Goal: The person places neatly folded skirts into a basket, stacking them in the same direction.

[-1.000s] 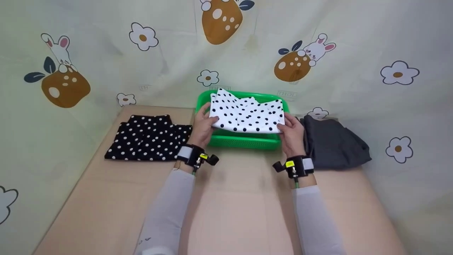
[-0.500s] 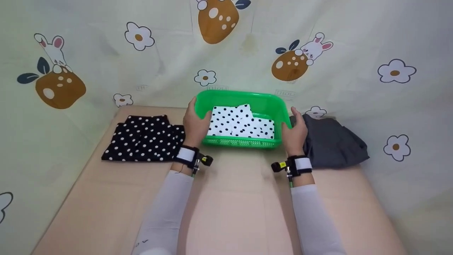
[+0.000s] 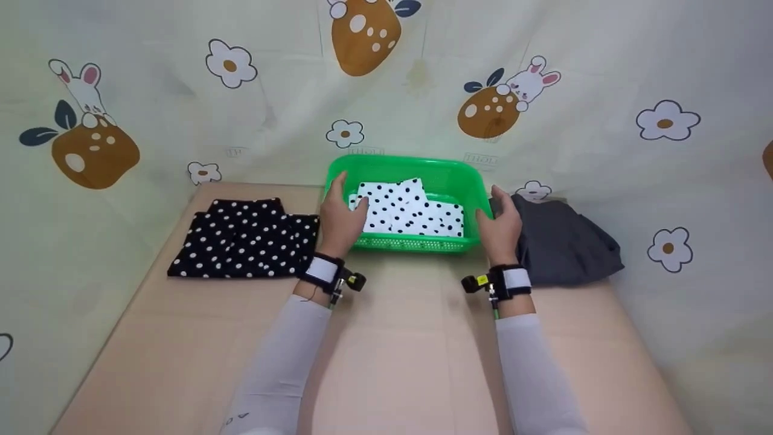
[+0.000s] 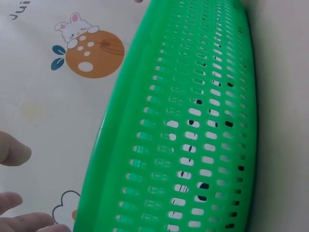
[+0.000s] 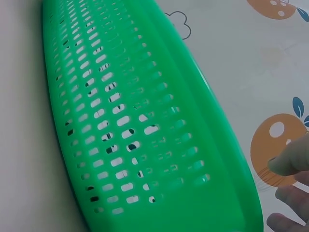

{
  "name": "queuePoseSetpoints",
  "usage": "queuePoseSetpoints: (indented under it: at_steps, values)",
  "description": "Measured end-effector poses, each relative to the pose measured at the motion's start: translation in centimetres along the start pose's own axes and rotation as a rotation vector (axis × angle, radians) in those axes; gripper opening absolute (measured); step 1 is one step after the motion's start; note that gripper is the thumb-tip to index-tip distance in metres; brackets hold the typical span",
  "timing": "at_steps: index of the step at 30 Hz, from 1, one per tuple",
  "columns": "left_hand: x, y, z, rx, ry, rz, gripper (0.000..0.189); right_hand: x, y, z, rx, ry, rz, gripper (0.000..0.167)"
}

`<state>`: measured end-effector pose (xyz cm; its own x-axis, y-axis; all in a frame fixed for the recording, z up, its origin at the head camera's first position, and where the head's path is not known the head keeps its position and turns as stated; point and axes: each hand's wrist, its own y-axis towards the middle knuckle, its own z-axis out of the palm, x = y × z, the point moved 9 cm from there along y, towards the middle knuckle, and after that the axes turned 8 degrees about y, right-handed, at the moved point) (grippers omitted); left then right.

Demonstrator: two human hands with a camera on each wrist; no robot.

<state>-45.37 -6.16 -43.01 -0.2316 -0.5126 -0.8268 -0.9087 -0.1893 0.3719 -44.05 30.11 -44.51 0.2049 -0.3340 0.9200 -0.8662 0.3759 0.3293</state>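
A green plastic basket (image 3: 410, 244) with perforated sides stands at the back of the table. Inside it lies a folded white cloth (image 3: 395, 208) with black dots. My left hand (image 3: 342, 223) is at the basket's left end, thumb over the inside, fingers relaxed. At the right end is my right hand (image 3: 500, 228), its fingers extended and thumb close to the rim. Both wrist views show the basket's front wall (image 4: 178, 140) from close by, with fingertips (image 5: 292, 159) spread beyond the rim. Whether either hand touches the basket is unclear.
Left of the basket lies a folded black cloth (image 3: 244, 238) with white dots. A folded dark grey cloth (image 3: 564, 241) is on the right, just beyond my right hand. A printed curtain (image 3: 290, 109) hangs behind the table (image 3: 398, 344).
A second ago both hands held the white dotted cloth above the basket; it now lies inside. The hands have let go and parted, and the left has since shifted slightly inward.
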Motion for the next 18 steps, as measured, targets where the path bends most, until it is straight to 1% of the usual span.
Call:
queuePoseSetpoints:
  at_steps: [3,7,13,16,18]
  values:
    - [-0.1,-0.1,0.1,-0.005,-0.001,0.009,0.071,-0.4,0.2,-0.6,-0.02,-0.001,0.007,0.061]
    - [0.0,-0.3,0.1,0.008,0.002,0.02,0.071,-1.3,0.5,-1.4,-0.049,0.014,0.035,0.061]
    - [-0.5,-0.5,0.0,0.003,0.012,0.033,0.069,-2.2,0.8,-2.4,-0.051,0.037,0.066,0.062]
    - [-1.4,-0.9,0.8,0.016,0.001,0.038,0.068,-2.6,0.9,-3.5,-0.061,0.039,0.087,0.062]
    - [-2.3,-1.5,2.0,0.04,-0.012,0.044,0.067,-2.9,1.0,-4.7,-0.085,0.033,0.104,0.061]
